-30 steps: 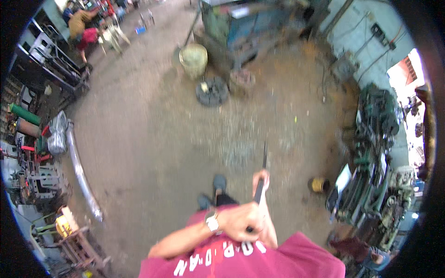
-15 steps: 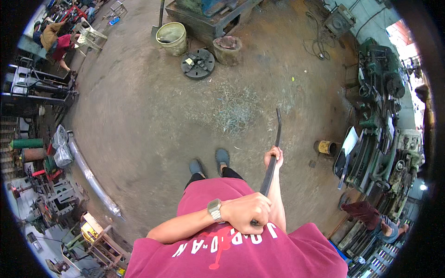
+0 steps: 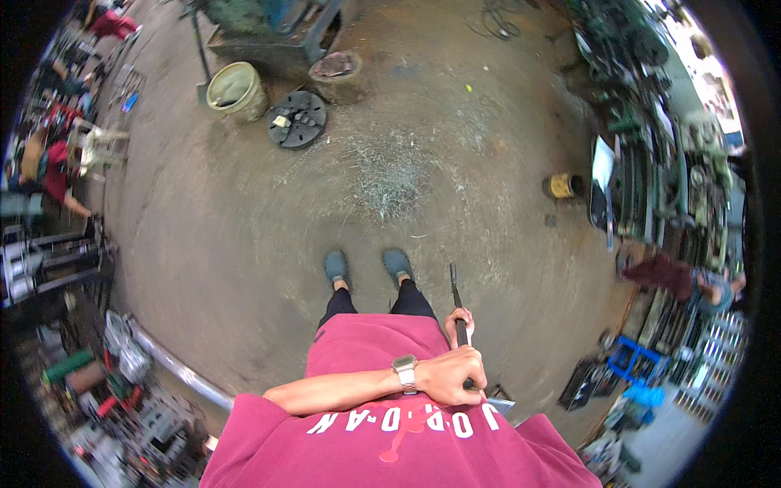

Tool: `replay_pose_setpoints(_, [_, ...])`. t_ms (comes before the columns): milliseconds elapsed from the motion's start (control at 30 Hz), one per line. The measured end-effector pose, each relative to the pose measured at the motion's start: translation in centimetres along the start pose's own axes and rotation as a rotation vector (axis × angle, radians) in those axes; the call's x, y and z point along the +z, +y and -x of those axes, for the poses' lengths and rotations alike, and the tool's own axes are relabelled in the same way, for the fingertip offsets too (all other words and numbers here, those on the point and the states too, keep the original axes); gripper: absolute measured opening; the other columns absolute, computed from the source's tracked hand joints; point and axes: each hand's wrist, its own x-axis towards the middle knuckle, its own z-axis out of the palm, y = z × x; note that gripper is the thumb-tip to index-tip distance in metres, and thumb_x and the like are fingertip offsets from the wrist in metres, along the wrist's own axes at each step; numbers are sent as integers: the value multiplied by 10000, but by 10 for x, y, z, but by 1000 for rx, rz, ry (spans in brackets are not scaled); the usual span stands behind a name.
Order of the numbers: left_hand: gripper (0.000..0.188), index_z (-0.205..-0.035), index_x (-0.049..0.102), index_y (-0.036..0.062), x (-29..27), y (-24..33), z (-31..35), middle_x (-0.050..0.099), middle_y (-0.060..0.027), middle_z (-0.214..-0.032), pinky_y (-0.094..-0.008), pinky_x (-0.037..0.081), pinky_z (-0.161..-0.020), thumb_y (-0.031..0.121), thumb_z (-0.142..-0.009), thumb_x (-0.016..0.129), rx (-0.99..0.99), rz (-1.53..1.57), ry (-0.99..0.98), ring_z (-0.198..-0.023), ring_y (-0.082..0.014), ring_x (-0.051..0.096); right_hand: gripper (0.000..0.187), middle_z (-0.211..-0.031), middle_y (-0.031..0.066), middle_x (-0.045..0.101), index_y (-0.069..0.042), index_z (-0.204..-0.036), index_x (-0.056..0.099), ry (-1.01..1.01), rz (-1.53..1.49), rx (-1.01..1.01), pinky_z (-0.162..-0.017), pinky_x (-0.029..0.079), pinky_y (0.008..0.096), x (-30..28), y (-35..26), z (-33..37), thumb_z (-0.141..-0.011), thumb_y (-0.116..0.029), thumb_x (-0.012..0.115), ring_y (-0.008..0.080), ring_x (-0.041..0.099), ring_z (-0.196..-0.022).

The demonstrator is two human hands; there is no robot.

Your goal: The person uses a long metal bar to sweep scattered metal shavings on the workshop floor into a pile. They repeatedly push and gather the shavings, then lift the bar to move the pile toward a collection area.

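Observation:
I hold a long dark bar [image 3: 457,294] with both hands, in front of my right side. My left hand [image 3: 446,376], with a watch on its wrist, reaches across my body and is wrapped round the bar's near end. Further along, my right hand [image 3: 458,323] grips the bar. Its far end points ahead over the floor, to the right of my shoes. A scattered heap of thin metal shavings [image 3: 390,175] lies on the floor ahead.
Beyond the shavings are a round slotted metal plate [image 3: 305,130], a pale bucket [image 3: 236,91] and a shovel [image 3: 201,61]. A yellow can [image 3: 561,186] stands by green machines [image 3: 651,179] at the right. Another person [image 3: 667,278] is at the right, others at the far left.
My view has turned to the right, so the floor things sit further left. The bar's far end and my right hand have come closer to my body. Both hands keep their hold.

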Motion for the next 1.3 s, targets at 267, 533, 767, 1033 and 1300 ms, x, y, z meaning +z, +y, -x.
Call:
replay_pose_setpoints(267, [169, -720, 733, 51, 10, 38, 82, 582, -120, -559, -388, 428, -584, 174, -636, 653, 41, 26, -310, -592, -285, 557, 352, -485, -7, 360, -102, -628, 355, 263, 314, -48, -389, 394, 236, -122, 17, 12, -934, -162, 519, 110, 404, -403])
replay_pose_setpoints(533, [313, -476, 417, 21, -7, 33, 98, 454, -128, -501, -414, 351, -546, 154, -651, 639, -61, 6, -433, -520, -313, 483, 370, -471, 8, 358, -94, -599, 340, 264, 193, 42, -358, 363, 233, -162, 49, -31, -921, -155, 511, 118, 385, -367])
replay_pose_setpoints(767, [337, -488, 338, 7, -55, -7, 103, 377, -140, -492, -423, 321, -501, 84, -629, 635, -125, 15, -315, -489, -333, 419, 271, -479, -1, 366, -83, -627, 377, 221, 284, -134, -372, 390, 236, -157, 89, -105, -875, -48, 483, 125, 394, -385])
replay_pose_setpoints(1033, [228, -464, 454, -27, -208, -23, 111, 444, -90, -473, -363, 403, -561, 14, -594, 637, -212, 107, 159, -453, -233, 457, 203, -569, 50, 418, -73, -685, 450, 454, 456, -223, -400, 388, 307, -112, 177, -232, -880, -28, 418, 159, 409, -443])
replay_pose_setpoints(1300, [309, -485, 327, 14, -288, -1, 130, 318, -74, -475, -374, 328, -520, 11, -617, 606, -135, -41, -121, -463, -275, 368, 157, -545, 33, 401, -59, -731, 454, 193, 400, -231, -430, 387, 290, -76, 281, -297, -857, 29, 418, 150, 394, -443])
